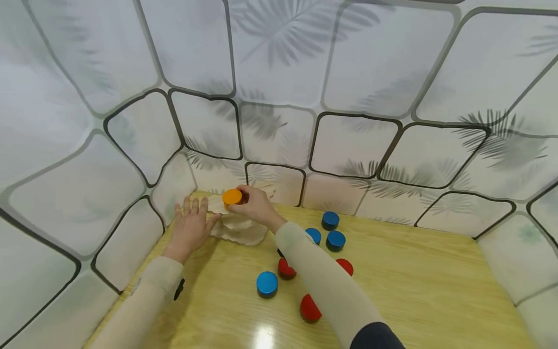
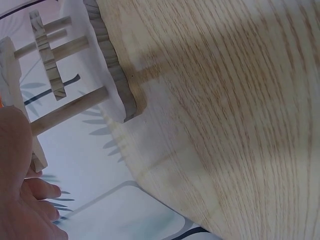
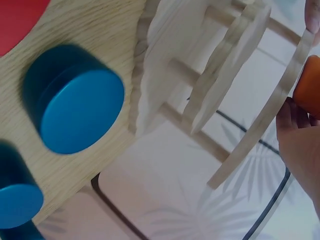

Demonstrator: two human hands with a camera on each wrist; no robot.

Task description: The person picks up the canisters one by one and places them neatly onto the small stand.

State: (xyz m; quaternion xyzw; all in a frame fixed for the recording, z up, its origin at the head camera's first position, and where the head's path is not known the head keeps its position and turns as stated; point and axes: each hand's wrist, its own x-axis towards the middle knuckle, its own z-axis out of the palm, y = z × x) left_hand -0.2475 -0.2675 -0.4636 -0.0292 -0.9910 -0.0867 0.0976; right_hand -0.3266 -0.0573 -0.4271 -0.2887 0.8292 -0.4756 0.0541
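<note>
A tiered wooden stand point(image 1: 244, 235) with wavy-edged shelves on posts stands at the table's back left corner. My right hand point(image 1: 257, 208) pinches an orange round container point(image 1: 232, 197) at the stand's top shelf; in the right wrist view the orange container point(image 3: 308, 90) is against the top board point(image 3: 270, 112). My left hand point(image 1: 190, 230) is at the stand's left side, fingers straight and spread. In the left wrist view the thumb of my left hand point(image 2: 22, 180) lies by the edge of the top board point(image 2: 37, 155).
Blue round containers point(image 1: 330, 220) point(image 1: 335, 240) stand right of my right forearm, with another partly behind the sleeve. A blue one point(image 1: 267, 284) and red ones point(image 1: 310, 309) point(image 1: 286, 268) stand nearer the front. Patterned fabric walls point(image 1: 279, 131) border the wooden table point(image 1: 414, 281).
</note>
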